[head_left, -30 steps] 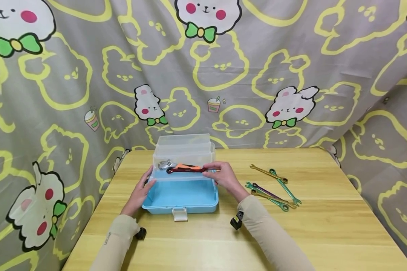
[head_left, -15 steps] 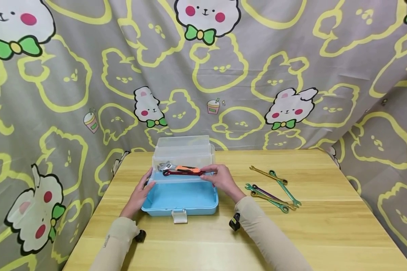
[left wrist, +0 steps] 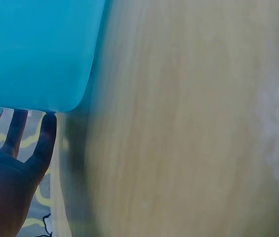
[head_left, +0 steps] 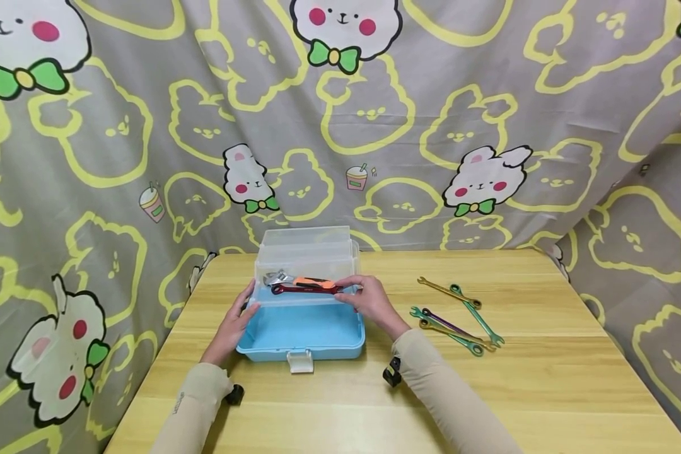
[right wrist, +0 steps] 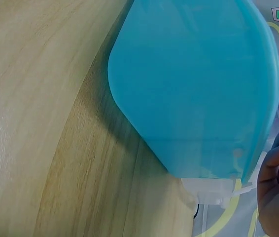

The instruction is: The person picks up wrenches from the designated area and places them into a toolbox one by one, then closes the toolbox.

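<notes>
R hand (head_left: pixel 371 301) pinches one end of a red wrench (head_left: pixel 305 290) btwn thumb & fingers; wrench lies abt level over the clear tray (head_left: pixel 301 301) of a blue toolbox (head_left: pixel 271 354), just in front of an adj. wrench w/ orange handle (head_left: pixel 312 282) lying in the tray; can't tell if red one touches tray bottom. L hand (head_left: pixel 234 325) is at the tray's L end, thumb nr front corner, fingers spread wide & fairly straight, touching the box's edge per L wrist cam. Toolbox stands open on the wood table (head_left: pixel 340 410), clear lid (head_left: pixel 305 236) up at back, white latch (head_left: pixel 301 362) hanging at front. To the R, well apart from box: two green wrenches (head_left: pixel 480 320), two gold wrenches (head_left: pixel 448 292) & a purple wrench (head_left: pixel 453 325), some crossing. Behind the table, gray cartoon-print cloth (head_left: pixel 386 94).
</notes>
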### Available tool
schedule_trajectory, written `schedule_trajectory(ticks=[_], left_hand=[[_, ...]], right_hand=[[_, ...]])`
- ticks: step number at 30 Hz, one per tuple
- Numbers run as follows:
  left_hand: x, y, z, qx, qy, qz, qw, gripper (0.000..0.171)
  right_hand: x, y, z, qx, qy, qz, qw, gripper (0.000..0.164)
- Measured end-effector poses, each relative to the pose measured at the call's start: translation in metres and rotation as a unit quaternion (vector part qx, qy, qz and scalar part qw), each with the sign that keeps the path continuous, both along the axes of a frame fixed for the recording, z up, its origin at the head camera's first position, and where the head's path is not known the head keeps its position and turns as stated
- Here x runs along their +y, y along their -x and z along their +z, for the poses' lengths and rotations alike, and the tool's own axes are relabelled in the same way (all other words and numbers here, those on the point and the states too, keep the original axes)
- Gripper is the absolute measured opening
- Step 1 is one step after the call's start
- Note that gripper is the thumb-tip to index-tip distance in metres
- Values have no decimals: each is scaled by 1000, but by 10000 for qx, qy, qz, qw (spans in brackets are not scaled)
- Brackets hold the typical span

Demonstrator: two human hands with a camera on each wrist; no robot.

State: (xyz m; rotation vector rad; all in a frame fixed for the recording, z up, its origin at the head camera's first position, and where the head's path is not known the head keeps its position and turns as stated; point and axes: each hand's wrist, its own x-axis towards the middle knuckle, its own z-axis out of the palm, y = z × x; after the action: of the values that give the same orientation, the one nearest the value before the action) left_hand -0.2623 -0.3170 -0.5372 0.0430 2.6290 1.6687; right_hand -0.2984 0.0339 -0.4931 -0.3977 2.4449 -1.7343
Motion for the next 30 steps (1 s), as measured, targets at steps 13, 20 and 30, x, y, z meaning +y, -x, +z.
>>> schedule_trajectory(ticks=[13,20,30], left_hand=[[6,-6,19,-116,-67,-146,9998,66],[15,-18,40,-200,-59,-153,9997,66],[4,-4,9,4,-62,-70,10000,67]], right_hand=[[-2,-3,-2,151,-263,-23,9995,24],[-2,-3,-1,474,-650,-17,9968,18],[-3,-4,-1,678,-895,61,9937,17]])
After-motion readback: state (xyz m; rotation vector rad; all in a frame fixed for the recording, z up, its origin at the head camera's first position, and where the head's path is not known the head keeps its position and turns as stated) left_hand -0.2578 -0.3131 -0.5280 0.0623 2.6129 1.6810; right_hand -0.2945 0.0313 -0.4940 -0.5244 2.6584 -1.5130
